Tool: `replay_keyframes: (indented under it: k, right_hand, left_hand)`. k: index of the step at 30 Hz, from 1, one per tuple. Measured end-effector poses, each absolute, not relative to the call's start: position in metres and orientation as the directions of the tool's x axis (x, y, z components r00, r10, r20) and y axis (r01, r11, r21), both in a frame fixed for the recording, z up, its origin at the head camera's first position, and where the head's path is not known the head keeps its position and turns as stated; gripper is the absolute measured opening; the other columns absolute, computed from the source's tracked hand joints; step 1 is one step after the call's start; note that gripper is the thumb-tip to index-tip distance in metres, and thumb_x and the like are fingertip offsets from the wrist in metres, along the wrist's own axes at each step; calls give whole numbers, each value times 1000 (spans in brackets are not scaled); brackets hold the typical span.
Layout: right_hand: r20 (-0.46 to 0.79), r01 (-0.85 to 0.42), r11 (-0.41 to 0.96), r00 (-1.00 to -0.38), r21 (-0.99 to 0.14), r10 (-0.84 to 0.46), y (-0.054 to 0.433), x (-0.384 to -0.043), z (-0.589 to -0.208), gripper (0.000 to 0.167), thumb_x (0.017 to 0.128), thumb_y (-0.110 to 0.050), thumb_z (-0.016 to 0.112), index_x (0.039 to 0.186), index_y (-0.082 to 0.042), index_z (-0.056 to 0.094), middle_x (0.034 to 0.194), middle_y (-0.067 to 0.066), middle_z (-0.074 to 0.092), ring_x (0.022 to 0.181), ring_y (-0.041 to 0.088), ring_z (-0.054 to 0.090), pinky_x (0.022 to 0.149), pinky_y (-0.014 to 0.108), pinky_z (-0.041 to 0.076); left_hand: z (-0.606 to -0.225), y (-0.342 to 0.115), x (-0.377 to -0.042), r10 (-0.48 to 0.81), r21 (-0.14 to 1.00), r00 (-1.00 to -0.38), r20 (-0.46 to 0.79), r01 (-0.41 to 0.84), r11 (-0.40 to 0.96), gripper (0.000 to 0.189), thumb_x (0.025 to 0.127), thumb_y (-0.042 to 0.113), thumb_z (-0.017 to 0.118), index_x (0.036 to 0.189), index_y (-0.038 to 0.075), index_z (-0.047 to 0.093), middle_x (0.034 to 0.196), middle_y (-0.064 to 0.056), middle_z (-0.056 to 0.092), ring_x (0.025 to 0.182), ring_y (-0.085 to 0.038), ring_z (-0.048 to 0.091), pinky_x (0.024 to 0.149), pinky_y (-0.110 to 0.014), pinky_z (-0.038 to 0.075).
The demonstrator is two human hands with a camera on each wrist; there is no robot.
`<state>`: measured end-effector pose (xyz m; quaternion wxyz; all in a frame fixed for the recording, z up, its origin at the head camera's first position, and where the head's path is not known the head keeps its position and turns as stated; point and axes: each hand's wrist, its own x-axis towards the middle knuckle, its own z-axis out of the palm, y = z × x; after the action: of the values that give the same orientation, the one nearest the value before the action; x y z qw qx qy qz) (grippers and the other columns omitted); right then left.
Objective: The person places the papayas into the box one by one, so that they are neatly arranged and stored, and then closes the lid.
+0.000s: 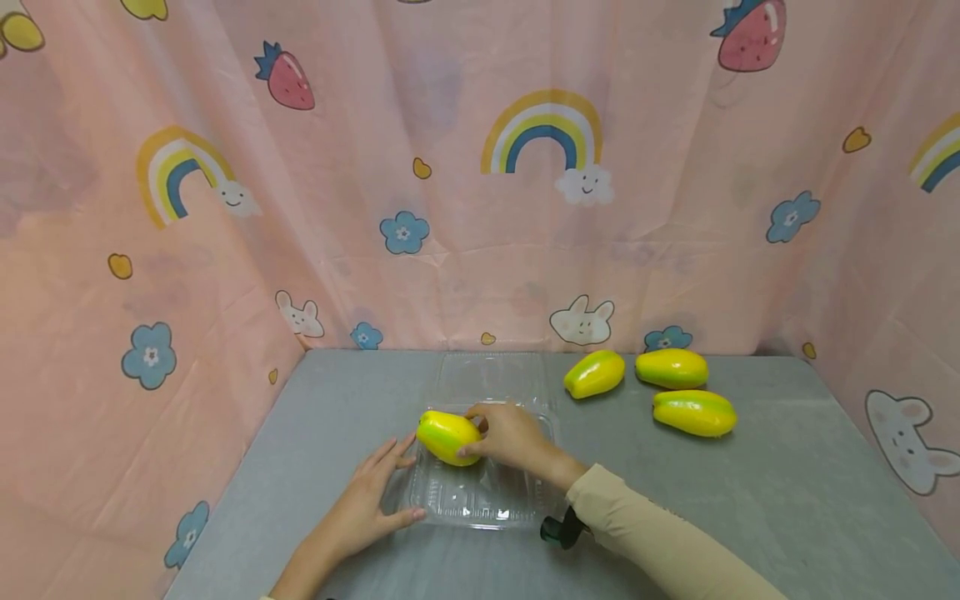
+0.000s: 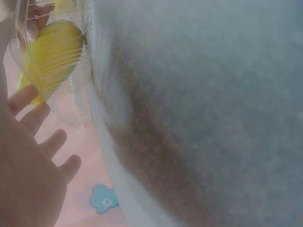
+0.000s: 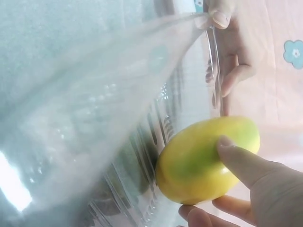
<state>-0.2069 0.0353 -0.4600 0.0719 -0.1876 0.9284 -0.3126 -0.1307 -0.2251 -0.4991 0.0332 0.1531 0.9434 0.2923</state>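
Note:
My right hand [image 1: 513,435] grips a yellow-green papaya [image 1: 447,437], thumb on one side and fingers on the other. In the head view this papaya overlaps the far left part of a clear plastic clamshell box [image 1: 480,504], whose lid [image 1: 491,377] is folded back away from me. The right wrist view shows the papaya [image 3: 203,161] close against the ribbed plastic. Along the box's left side lies my left hand [image 1: 367,500], fingers spread and fairly straight, fingertips right at the rim. From the left wrist, the papaya [image 2: 57,54] appears through the clear wall.
Three more papayas lie at the back right of the grey table [image 1: 780,483]: one [image 1: 595,374] near the lid, another [image 1: 672,368] farther right, and one [image 1: 694,413] in front of that. A pink patterned curtain [image 1: 465,275] closes off the back and sides.

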Motion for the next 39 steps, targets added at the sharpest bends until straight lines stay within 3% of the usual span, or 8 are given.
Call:
replay_keyframes:
  k: [39]
  right_hand:
    - [-38,-291,726,-916,-623,-400,39,-208,-461,56,75,-42,84,123,-19,67,108,7,75,92,20,69,77,38,58]
  left_hand:
    - [-500,-226,-131,315,567,-949,29,275,777,102,75,54,80,156,41,20,144,9,57,153,-32,24,113,-70,30]
